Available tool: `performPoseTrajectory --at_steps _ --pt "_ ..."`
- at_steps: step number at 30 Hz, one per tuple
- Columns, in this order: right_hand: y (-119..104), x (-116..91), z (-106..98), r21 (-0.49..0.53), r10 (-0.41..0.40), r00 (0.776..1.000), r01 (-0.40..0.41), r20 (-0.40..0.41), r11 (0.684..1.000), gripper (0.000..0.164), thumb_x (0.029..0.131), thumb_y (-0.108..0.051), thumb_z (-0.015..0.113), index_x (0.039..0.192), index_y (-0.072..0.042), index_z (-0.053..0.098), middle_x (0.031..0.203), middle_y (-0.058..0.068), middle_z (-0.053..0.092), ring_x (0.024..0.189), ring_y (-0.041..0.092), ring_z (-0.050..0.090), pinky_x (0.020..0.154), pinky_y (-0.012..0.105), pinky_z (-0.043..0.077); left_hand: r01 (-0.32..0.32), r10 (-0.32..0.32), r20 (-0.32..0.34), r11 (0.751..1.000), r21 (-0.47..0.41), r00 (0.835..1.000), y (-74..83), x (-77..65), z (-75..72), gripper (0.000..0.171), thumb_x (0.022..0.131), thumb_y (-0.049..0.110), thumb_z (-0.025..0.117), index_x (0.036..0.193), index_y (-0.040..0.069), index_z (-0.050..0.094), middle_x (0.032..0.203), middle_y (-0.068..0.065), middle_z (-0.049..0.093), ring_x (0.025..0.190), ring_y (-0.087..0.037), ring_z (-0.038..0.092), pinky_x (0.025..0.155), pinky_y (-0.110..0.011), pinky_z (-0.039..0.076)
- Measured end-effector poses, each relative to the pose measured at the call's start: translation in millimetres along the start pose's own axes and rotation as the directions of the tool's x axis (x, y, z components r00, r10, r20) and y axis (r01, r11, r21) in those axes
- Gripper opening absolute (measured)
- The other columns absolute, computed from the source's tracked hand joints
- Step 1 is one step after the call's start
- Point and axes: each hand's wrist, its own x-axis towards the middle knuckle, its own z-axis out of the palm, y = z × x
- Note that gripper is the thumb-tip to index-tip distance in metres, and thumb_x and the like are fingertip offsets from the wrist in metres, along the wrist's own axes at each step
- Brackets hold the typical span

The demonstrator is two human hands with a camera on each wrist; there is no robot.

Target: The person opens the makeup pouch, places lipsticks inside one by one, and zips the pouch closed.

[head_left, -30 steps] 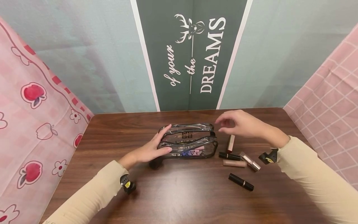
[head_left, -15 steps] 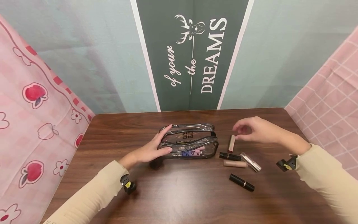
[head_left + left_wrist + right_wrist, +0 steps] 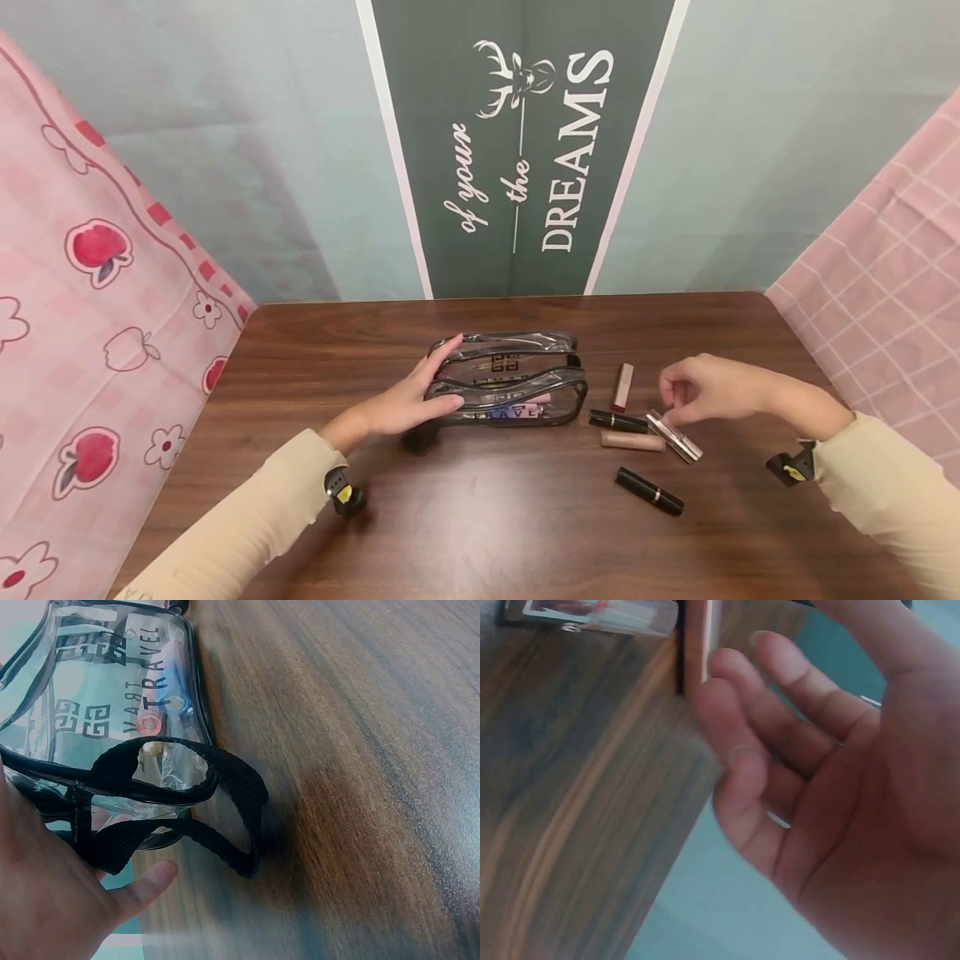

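A clear zip pouch (image 3: 543,383) with black trim and printed lettering lies on the table, its top gaping; coloured tubes show through its front wall. My left hand (image 3: 405,402) rests on its left end, thumb and fingers spread across it. In the left wrist view the pouch's black strap (image 3: 240,780) loops out beside the thumb. My right hand (image 3: 705,387) is at the silver lipstick tube (image 3: 684,446), thumb tip right at its upper end and fingers loosely bent. Nothing shows between the fingers (image 3: 727,712) in the right wrist view.
Left of the right hand lie a rose-gold tube (image 3: 622,387), a black tube (image 3: 617,421) and a beige tube (image 3: 632,441). Another black tube (image 3: 649,491) lies nearer the front on the wooden table (image 3: 480,525). Fabric hangs behind and on both sides.
My right hand has moved from beside the pouch's right end, past the rose-gold tube, rightward and nearer to the silver lipstick tube. The left hand and pouch stay put.
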Motion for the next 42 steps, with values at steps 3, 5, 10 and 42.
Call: performPoseTrajectory --at_steps 3,5,10,42 --pt "1 -2 5 0.009 0.086 0.994 -0.087 0.070 0.996 0.027 0.083 -0.029 0.085 0.082 -0.017 0.060 0.067 -0.014 0.054 0.059 0.000 0.048 0.054 0.023 0.042 -0.002 0.002 -0.003 1.000 0.000 1.000 -0.1 -0.5 0.2 0.091 0.098 0.047 0.064 0.165 0.033 0.004 0.169 -0.010 0.006 0.151 -0.039 0.015 0.113 -0.066 0.024" --pt "1 -3 9 -0.017 0.151 0.983 -0.150 0.104 0.988 0.029 0.081 -0.032 0.085 0.080 -0.017 0.060 0.066 -0.013 0.052 0.058 0.001 0.046 0.055 0.024 0.040 -0.004 0.004 -0.005 1.000 0.001 1.000 -0.1 -1.0 0.3 0.090 0.098 0.048 0.064 0.164 0.034 0.005 0.169 -0.010 0.006 0.151 -0.039 0.015 0.113 -0.066 0.024" --pt "1 -6 20 -0.040 0.309 0.936 -0.307 0.171 0.951 0.032 0.076 -0.032 0.088 0.079 -0.016 0.060 0.067 -0.009 0.057 0.055 0.006 0.051 0.053 0.025 0.044 -0.009 0.009 -0.007 1.000 -0.003 1.000 -0.9 -1.5 0.2 0.091 0.098 0.049 0.064 0.165 0.034 0.005 0.168 -0.010 0.007 0.151 -0.039 0.015 0.113 -0.066 0.024" --pt "15 -11 40 0.020 0.337 0.928 -0.345 0.161 0.938 0.023 0.074 -0.007 0.081 0.079 -0.010 0.059 0.066 -0.005 0.057 0.049 0.010 0.058 0.048 0.024 0.050 0.002 -0.002 0.002 1.000 -0.007 1.000 -1.3 -1.4 0.9 0.091 0.097 0.051 0.063 0.165 0.033 0.005 0.169 -0.008 0.005 0.152 -0.038 0.009 0.113 -0.069 0.022"
